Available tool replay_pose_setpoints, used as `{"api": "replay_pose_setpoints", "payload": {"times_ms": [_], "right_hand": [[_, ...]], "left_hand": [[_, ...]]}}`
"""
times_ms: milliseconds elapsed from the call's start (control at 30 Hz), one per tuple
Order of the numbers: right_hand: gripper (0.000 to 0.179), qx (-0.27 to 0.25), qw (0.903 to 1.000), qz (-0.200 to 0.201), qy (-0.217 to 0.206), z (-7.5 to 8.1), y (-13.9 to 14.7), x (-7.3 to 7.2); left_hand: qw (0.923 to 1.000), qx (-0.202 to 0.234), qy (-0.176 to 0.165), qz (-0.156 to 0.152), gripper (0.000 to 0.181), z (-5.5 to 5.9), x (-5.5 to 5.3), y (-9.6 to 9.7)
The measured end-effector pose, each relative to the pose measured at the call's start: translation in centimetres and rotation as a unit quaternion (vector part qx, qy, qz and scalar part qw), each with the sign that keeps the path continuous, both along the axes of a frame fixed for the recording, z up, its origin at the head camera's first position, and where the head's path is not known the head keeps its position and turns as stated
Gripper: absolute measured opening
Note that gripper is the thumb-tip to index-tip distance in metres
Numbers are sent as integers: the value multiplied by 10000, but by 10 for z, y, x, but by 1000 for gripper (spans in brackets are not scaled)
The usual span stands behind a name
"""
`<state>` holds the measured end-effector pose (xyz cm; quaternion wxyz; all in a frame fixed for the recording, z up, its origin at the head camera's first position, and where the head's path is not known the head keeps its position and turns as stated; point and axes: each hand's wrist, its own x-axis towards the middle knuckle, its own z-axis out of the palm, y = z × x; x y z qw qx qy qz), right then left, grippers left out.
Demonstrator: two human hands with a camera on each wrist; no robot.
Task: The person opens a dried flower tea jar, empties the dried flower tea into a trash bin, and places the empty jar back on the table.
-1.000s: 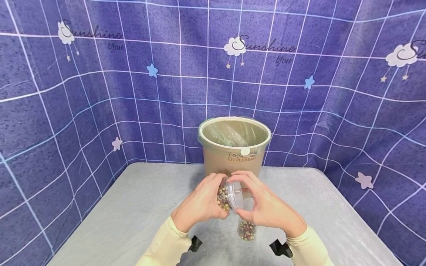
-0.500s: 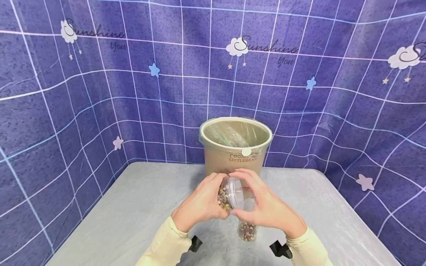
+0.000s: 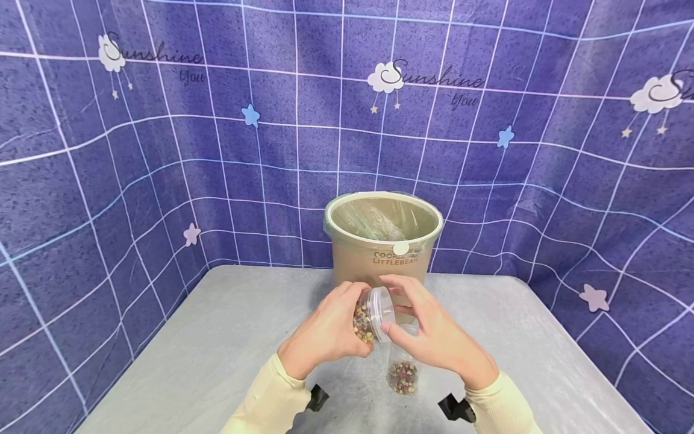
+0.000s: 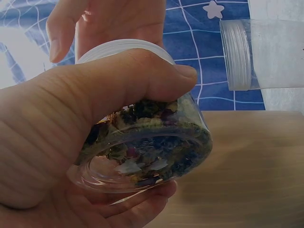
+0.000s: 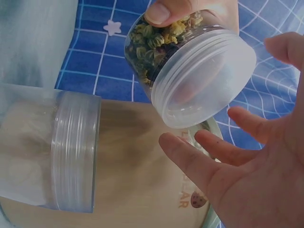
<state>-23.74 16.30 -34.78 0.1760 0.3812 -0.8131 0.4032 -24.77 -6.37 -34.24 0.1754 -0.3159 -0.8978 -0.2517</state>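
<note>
My left hand [image 3: 324,330] grips a squat clear jar [image 4: 142,156] of dried flower buds, its thumb across the side. The jar is tipped on its side, with its ridged clear lid [image 5: 204,78] facing right toward my other hand. My right hand [image 3: 440,336] is spread around the lid's end. In the right wrist view its fingers are loosely parted and stand off the lid; in the head view the thumb overlaps the lid's edge. Below the right hand a taller clear jar [image 3: 403,375] stands upright on the table, part filled with dried buds, its upper part partly covered by that hand.
A beige bin [image 3: 347,265] with a pale rim and a clear plastic liner stands just behind the hands on the grey table [image 3: 255,313]. Blue gridded cloth [image 3: 303,144] hangs behind and along both sides. Black straps show at both wrists.
The right hand's fingers have loosened from around the lid and drawn apart, uncovering more of the taller jar. The left hand and its jar have stayed nearly in place.
</note>
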Motion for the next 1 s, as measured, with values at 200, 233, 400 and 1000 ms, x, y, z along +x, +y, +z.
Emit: {"api": "replay_pose_setpoints", "payload": {"times_ms": [200, 233, 400, 1000], "right_hand": [[69, -108, 9997, -214, -109, -2, -2, 0], [69, -115, 9995, -251, -127, -2, -3, 0], [67, -146, 9989, -385, -213, -3, -5, 2], [66, 54, 9955, -769, -553, -1, -10, 5]], "left_hand": [[10000, -7, 20, 7, 85, 0, -1, -1], [10000, -10, 20, 9, 85, 0, -1, -1], [10000, 5, 2, 15, 86, 0, -1, -1], [10000, -33, 14, 73, 85, 1, 0, -1]]}}
